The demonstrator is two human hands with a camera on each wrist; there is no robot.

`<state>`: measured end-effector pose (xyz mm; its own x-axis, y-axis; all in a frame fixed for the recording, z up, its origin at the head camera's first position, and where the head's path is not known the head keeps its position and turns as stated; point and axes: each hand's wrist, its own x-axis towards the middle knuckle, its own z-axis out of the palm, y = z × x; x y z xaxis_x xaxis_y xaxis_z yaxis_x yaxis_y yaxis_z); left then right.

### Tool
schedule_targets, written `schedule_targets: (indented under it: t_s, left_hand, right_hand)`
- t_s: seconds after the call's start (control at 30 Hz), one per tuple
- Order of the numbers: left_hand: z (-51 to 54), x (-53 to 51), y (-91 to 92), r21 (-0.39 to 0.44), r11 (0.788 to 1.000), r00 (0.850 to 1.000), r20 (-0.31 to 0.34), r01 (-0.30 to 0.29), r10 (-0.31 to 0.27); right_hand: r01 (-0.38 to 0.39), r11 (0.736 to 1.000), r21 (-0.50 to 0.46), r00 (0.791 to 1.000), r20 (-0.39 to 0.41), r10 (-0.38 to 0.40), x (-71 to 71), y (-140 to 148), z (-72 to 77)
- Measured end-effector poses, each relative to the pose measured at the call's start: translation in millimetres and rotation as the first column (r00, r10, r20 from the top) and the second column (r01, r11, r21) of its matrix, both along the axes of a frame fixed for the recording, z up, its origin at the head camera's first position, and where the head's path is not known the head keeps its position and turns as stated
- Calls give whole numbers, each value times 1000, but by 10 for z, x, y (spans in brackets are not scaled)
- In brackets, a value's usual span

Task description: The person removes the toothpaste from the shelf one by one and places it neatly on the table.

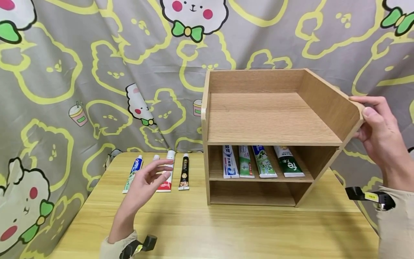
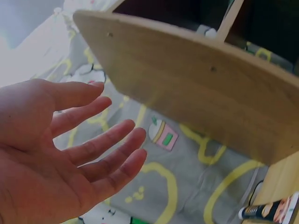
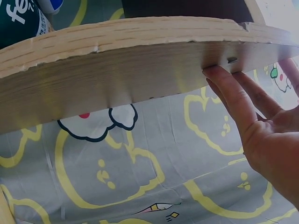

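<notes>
My right hand holds the upper right edge of a wooden desktop shelf, its index finger over the rim. In the right wrist view, fingertips touch the outer side of the panel. My left hand hovers left of the shelf, fingers loosely spread, holding nothing. Around and behind it lie a blue, white and green toothpaste tube, a red and white tube and a black tube; another tube is mostly hidden. Several more, including a dark green tube, lie in the middle compartment.
The shelf stands on a light wooden table, with a lower compartment under the filled one. A grey curtain with yellow cartoon outlines hangs close behind the table. Both wrists wear black straps with small devices.
</notes>
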<state>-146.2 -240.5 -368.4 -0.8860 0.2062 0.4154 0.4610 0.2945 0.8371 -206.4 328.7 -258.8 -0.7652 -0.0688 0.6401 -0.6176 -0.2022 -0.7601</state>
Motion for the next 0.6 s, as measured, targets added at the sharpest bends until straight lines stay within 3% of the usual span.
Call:
schedule_targets:
  t_s: [0.2, 0.3, 0.6]
  left_hand:
    - [19, 47, 219, -3, 998, 998, -16, 56, -56]
    - [26, 90, 324, -16, 997, 997, 6, 78, -78]
    - [19, 209, 530, -36, 990, 990, 1, 139, -140]
  right_hand:
    - [-13, 1000, 3, 1000, -4, 13, -1, 27, -8]
    - [-38, 999, -21, 999, -6, 38, 1, 38, -13]
    - [46, 999, 11, 999, 26, -46, 19, -22, 19]
